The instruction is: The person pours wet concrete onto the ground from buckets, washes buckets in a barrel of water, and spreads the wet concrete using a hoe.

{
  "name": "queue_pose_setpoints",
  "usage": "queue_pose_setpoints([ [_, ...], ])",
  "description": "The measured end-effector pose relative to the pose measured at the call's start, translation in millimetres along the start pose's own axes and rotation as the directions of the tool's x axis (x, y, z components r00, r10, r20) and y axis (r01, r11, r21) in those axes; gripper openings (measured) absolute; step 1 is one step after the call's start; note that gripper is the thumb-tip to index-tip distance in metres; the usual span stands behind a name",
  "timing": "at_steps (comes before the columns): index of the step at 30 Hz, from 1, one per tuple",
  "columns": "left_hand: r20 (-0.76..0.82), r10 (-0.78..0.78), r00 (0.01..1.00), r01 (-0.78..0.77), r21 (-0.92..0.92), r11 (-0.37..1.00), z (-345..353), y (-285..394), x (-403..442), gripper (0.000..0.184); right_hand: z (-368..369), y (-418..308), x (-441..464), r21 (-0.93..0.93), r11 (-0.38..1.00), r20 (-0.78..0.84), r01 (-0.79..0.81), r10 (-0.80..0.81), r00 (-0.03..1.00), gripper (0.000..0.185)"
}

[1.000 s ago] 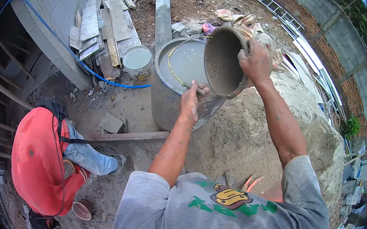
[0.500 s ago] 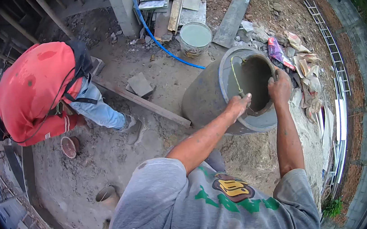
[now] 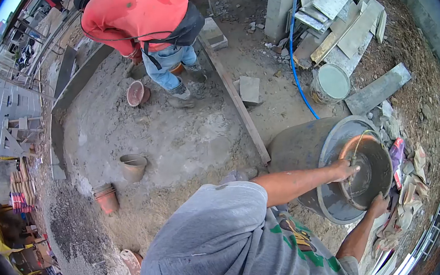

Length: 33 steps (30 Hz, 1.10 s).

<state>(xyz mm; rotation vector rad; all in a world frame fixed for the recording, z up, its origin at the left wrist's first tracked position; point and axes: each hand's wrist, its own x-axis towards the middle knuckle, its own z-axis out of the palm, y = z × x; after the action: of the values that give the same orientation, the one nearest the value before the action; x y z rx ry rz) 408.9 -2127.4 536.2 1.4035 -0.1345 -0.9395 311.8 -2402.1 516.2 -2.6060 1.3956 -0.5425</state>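
In the head view, a mortar-stained bucket (image 3: 373, 166) with an orange-tinged rim is in the mouth of a large grey drum (image 3: 298, 147). Greyish water (image 3: 342, 211) shows inside the drum around it. My left hand (image 3: 345, 170) is closed on the bucket's thin wire handle, on the near left side of the opening. With my right hand (image 3: 379, 205) I grip the bucket's rim at its lower right. The bucket is tilted with its opening toward me, and a little murky liquid seems to lie inside.
A co-worker in a red top (image 3: 135, 11) bends over wet concrete (image 3: 178, 153). A long wooden board (image 3: 235, 100) runs up to the drum. Small buckets (image 3: 134, 167) stand on the left. Beyond the drum are a pail of water (image 3: 331, 82), a blue hose (image 3: 293, 58) and planks (image 3: 338, 31).
My view has swung left, so the drum and my hands now appear farther right and lower. The bucket's orange rim and inside show more. Both hands remain on the bucket.
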Motion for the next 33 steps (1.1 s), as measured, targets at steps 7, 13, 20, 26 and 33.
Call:
queue_pose_setpoints([
  [7, 0.102, 0.278, 0.955, -0.293, 0.453, 0.842, 39.6, 4.5, -2.8, 0.042, 150.4, 121.5, 1.7, 0.191, 0.902, 0.543, -0.386, 0.231, 0.808, 0.046],
  [13, 0.129, 0.272, 0.954, -0.290, 0.633, 0.717, 31.8, 36.0, -27.5, 0.039, 202.8, 72.1, -43.3, 0.365, 0.375, 0.868, -0.852, 0.193, 0.457, 0.046],
  [20, -0.256, 0.243, 0.936, -0.106, 0.453, 0.885, 31.9, 13.2, -16.2, 0.038, 173.8, 76.0, -43.4, 0.411, 0.286, 0.816, -0.865, 0.307, 0.490, 0.046],
  [26, -0.619, 0.082, 0.781, 0.060, 0.204, 0.977, 35.6, -16.4, 44.1, 0.041, 29.3, 7.2, -31.1, 0.563, 0.452, 0.737, -0.692, 0.104, 0.668, 0.041],
  [33, -0.753, -0.218, 0.620, 0.301, -0.028, 0.953, 30.2, -25.0, 78.0, 0.045, -4.9, 6.5, 7.7, 0.382, 0.662, 0.799, -0.644, 0.114, 0.591, 0.035],
])
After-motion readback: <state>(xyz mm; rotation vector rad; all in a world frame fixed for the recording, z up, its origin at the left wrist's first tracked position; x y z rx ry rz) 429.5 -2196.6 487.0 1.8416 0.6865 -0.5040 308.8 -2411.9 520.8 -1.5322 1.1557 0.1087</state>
